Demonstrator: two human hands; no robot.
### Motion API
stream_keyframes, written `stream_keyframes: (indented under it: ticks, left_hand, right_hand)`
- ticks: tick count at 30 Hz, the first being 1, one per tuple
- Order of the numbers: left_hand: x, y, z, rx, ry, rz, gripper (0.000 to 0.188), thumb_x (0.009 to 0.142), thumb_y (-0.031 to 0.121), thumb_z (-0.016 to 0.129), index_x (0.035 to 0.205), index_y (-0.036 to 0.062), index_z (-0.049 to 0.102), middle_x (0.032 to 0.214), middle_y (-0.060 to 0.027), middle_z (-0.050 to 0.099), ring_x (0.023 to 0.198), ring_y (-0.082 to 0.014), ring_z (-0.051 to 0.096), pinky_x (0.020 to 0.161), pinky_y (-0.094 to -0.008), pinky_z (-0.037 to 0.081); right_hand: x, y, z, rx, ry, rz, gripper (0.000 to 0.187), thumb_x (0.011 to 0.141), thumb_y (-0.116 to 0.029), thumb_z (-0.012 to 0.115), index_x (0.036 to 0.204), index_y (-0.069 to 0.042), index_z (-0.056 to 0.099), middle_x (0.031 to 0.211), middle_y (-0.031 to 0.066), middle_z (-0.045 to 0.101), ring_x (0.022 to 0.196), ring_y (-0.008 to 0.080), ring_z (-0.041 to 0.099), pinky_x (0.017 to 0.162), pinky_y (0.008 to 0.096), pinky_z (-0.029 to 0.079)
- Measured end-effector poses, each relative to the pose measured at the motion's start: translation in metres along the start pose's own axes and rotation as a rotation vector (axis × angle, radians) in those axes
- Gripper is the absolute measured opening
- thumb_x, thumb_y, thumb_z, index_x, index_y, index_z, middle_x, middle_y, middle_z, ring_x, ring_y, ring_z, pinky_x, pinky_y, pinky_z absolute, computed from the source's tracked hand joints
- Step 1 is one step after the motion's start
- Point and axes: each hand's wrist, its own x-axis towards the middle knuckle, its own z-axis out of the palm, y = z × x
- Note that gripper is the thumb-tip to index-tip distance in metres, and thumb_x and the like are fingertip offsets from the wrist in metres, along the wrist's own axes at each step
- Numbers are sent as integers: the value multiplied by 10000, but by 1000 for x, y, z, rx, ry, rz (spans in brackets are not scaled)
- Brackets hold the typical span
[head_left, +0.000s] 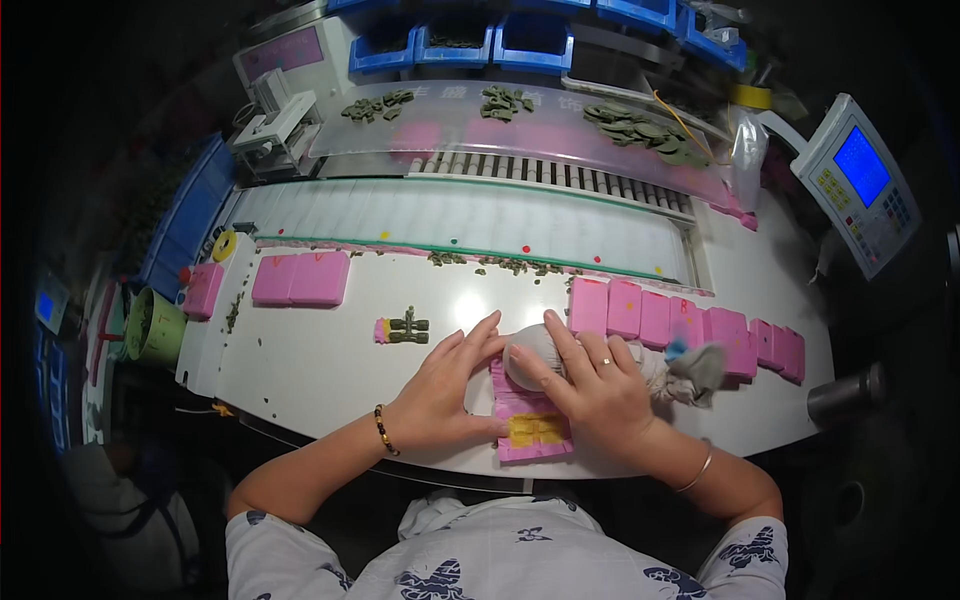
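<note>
In front of me at the table's near edge lies a pink rubber mold (538,449) with a yellow hollow in its face. My right hand (605,395) grips a rounded white cloth pouch (532,352) over the mold's far part, hiding that part. The pouch's loose gathered cloth (695,375) trails to the right. Beside the mold is my left hand (440,385), its fingers stretched out and its thumb against the mold's left edge. Left of it lies a small cluster of dark green molded pieces (408,328) with a pink and yellow end.
Closed pink molds stand in a row (655,320) at right, and a pink pair (300,278) lies at left. A white conveyor (450,215) crosses behind. Green pieces (640,132) lie on the clear shelf. A control panel (860,185) and dark cylinder (845,395) are at right.
</note>
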Motion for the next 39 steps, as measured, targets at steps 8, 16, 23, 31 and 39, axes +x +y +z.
stream_keyframes:
  ticks: [8, 16, 23, 31, 39]
  left_hand:
    - [-3, -11, 3, 69, 12, 41, 1192, 709, 338, 837, 1548, 1, 59, 1434, -225, 499, 1381, -355, 410, 1190, -482, 191]
    - [-2, -2, 3, -38, -27, -37, 1200, 703, 342, 834, 1545, -8, 55, 1434, -252, 492, 1380, -369, 402, 1189, -458, 198]
    - [0, -9, 0, 46, -13, 41, 1174, 734, 382, 813, 1541, -26, 65, 1483, -159, 471, 1377, -340, 410, 1186, -468, 196]
    - [0, -3, 2, 77, -36, 16, 1167, 747, 434, 815, 1541, -18, 88, 1522, -127, 428, 1408, -329, 367, 1169, -461, 219]
    - [-4, -3, 5, 70, -19, 52, 1087, 776, 377, 802, 1536, -8, 127, 1535, -132, 411, 1416, -325, 368, 1183, -500, 170]
  right_hand:
    - [36, 16, -39, -58, 224, 74, 476, 836, -187, 608, 1307, -252, 643, 1311, 90, 636, 908, 193, 617, 806, 291, 429]
    - [17, 15, -11, 116, -77, -75, 541, 827, -205, 600, 1367, -236, 573, 1322, 83, 615, 871, 183, 587, 782, 324, 410]
    - [0, -19, -52, 45, 62, 2, 493, 799, -291, 632, 1288, -231, 647, 1342, 81, 617, 890, 175, 589, 758, 323, 410]
    - [-21, -1, -70, 122, 2, 65, 506, 798, -219, 627, 1301, -273, 625, 1338, 26, 616, 891, 152, 582, 756, 297, 379]
    - [-43, 2, -45, 147, -179, 30, 514, 775, -166, 628, 1276, -279, 642, 1339, 45, 618, 938, 166, 593, 770, 334, 390]
